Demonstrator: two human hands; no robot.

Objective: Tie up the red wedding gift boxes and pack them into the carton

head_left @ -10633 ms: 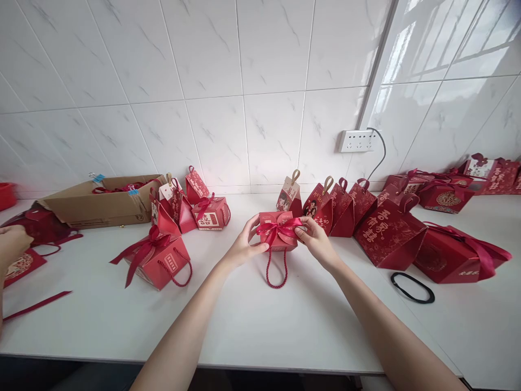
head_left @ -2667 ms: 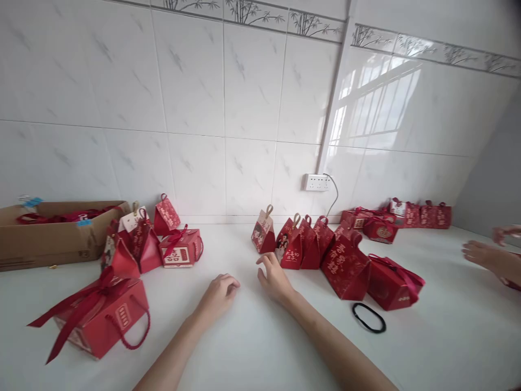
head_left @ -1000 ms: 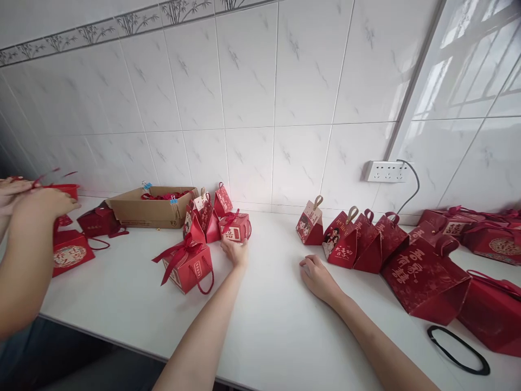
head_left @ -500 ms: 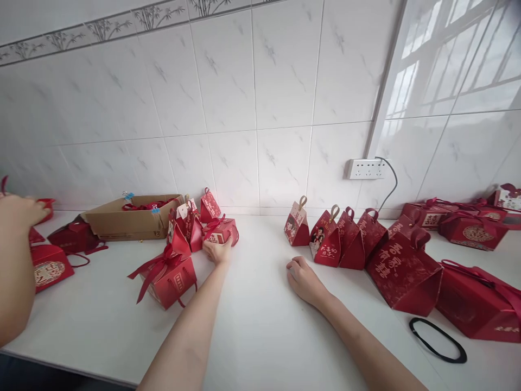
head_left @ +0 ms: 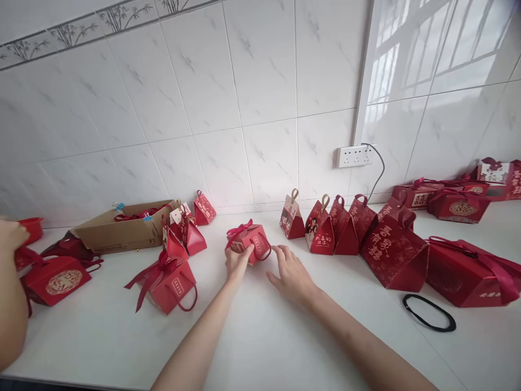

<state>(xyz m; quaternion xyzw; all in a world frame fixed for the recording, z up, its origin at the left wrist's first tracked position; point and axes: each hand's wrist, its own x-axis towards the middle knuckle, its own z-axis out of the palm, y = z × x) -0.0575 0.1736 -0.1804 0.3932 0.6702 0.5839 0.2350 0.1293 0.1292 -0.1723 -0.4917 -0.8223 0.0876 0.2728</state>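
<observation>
A small red gift box (head_left: 253,241) with a ribbon bow and a cord handle is in front of me, mid-table. My left hand (head_left: 238,262) grips its near left side, thumb on the front. Just to the right, my right hand (head_left: 292,276) is open, fingers spread and reaching toward the cord handle; whether a fingertip touches it I cannot tell. To the left sits a larger red gift box (head_left: 171,283) with a bow. Behind that box are several small triangular boxes (head_left: 196,242).
A row of red triangular boxes (head_left: 319,231) runs to the right, with a ribboned box (head_left: 472,277) beyond. A black loop (head_left: 429,313) lies nearby. At left stand a cardboard box (head_left: 118,234), a round-emblem red box (head_left: 61,278) and another person's arm (head_left: 12,304).
My left hand has brought the small gift box rightward, away from the triangular boxes. My right hand has opened from a loose fist beside it. The view has shifted slightly.
</observation>
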